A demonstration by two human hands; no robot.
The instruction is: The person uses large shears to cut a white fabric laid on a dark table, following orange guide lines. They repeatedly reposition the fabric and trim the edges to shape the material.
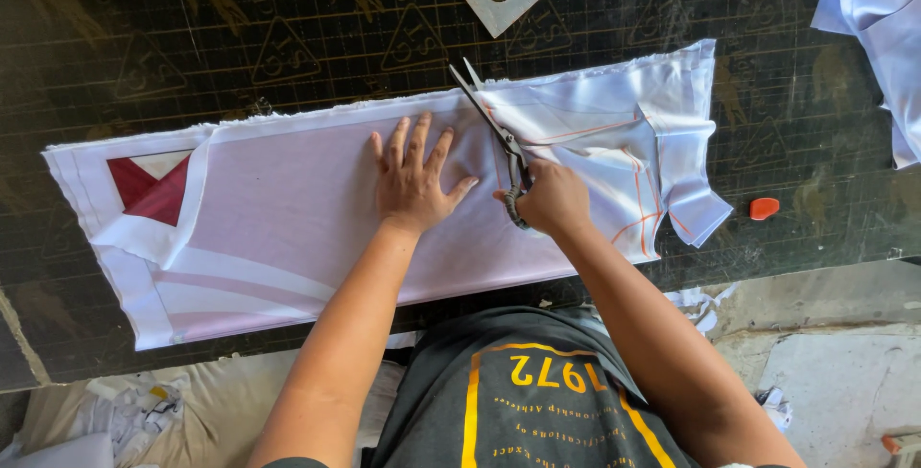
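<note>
The right hand has its grip closed around the handles of the scissors, and the blades sit far into the pale folded cloth that lies flat on the dark bench. The left hand lies flat with fingers spread, pressing the cloth down just beside the blades. The cut looks nearly across, with only a little left at the far edge; no boxes or bins show.

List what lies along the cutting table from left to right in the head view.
Red patch on the cloth → left hand → scissors → right hand → orange tailor's chalk → white fabric pile.
</note>
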